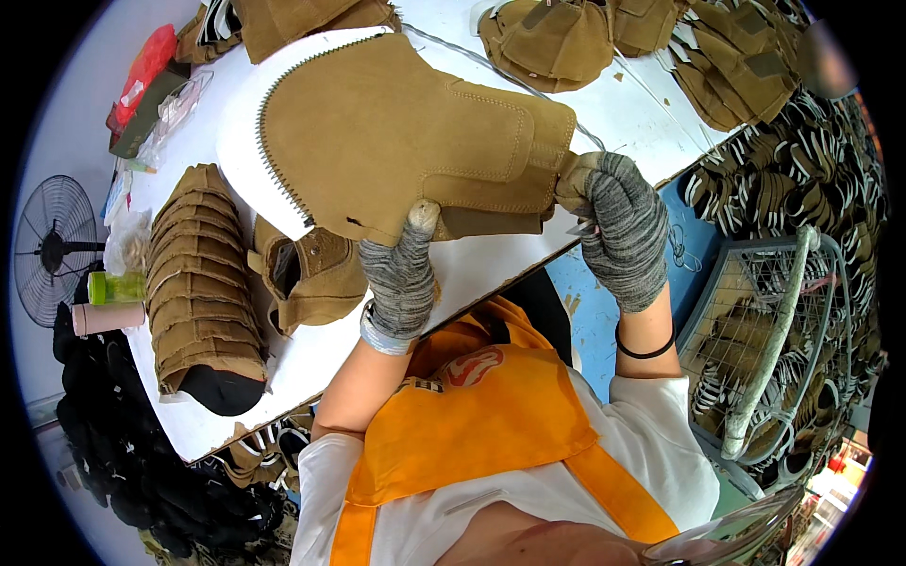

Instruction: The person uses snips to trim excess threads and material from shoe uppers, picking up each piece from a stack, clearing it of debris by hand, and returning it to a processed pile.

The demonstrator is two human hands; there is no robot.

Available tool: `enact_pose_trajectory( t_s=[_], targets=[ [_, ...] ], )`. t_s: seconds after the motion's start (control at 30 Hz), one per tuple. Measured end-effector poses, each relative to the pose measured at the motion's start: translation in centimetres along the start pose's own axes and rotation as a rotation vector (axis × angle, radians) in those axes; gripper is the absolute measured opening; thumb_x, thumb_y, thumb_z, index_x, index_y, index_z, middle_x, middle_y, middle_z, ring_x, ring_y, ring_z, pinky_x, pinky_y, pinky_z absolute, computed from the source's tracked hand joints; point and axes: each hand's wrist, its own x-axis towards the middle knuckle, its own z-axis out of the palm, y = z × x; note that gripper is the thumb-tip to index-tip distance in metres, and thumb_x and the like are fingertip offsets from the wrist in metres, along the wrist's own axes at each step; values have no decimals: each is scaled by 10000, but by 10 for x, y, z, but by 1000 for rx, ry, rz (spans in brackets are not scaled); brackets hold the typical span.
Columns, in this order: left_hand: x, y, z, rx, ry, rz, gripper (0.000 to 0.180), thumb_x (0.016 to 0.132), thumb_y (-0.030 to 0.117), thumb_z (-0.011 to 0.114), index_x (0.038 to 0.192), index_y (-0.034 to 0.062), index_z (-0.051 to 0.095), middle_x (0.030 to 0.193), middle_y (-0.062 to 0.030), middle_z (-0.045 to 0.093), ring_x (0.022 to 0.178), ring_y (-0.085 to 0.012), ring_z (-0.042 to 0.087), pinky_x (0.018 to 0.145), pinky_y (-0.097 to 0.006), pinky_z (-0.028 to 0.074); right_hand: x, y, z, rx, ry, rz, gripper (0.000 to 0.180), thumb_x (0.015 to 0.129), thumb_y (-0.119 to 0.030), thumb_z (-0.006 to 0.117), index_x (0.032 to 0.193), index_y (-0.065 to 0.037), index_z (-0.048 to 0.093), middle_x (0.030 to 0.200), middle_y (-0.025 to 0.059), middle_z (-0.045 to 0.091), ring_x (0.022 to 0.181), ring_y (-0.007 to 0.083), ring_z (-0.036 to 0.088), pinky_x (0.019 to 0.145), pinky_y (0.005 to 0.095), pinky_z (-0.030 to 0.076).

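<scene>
A tan suede boot upper (377,132) is held up above the white table, its zigzag-cut edge toward the left and its stitched ankle panel toward the right. My left hand (401,274), in a grey knit glove with bare-looking fingertip cover, grips the lower edge with the thumb on top. At the right end my right hand (623,231), also gloved, pinches a small tan tab at the upper's edge. A small metallic tip shows by its palm; I cannot make out what it belongs to. Below the held piece lies another tan upper (311,274), beside my left hand.
A nested row of tan uppers (203,283) lies on the table (283,363) at left. More uppers (547,42) are piled along the far side. A wire cart (764,340) holding shoe parts stands at right. A fan (55,250) and a pink cup (106,318) are at far left.
</scene>
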Motion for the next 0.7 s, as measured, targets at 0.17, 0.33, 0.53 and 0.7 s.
enact_pose_trajectory(
  t_s=[0.17, 0.33, 0.53, 0.7],
  targets=[
    [6, 11, 7, -134, 24, -120, 376, 890, 248, 597, 1156, -13, 543, 1130, -75, 553, 1027, -181, 494, 935, -314, 376, 1, -9, 9, 744, -153, 699, 181, 754, 38, 601, 928, -11, 598, 895, 89, 605, 733, 190, 626, 638, 262, 528],
    [7, 14, 7, -162, -4, -198, 382, 889, 253, 598, 1162, -9, 546, 1118, -67, 559, 1015, -175, 495, 942, -306, 362, -22, 23, 34, 272, -102, 273, 211, 777, 36, 584, 980, -20, 566, 875, 104, 602, 766, 216, 625, 691, 310, 519],
    [7, 14, 8, -202, -45, -192, 368, 884, 264, 606, 1133, -4, 566, 1106, -56, 565, 1001, -166, 496, 927, -294, 367, -9, 12, 16, 666, -159, 727, 142, 858, -85, 587, 978, -11, 567, 810, 54, 575, 769, 161, 555, 709, 273, 475],
    [7, 8, 2, -110, -114, -181, 402, 881, 272, 612, 1163, -6, 541, 1123, -62, 559, 1016, -166, 498, 933, -301, 373, -16, 16, 3, 816, 43, 886, 349, 927, -379, 531, 1024, -52, 609, 633, -27, 520, 508, 42, 402, 478, 177, 343]
  ],
)
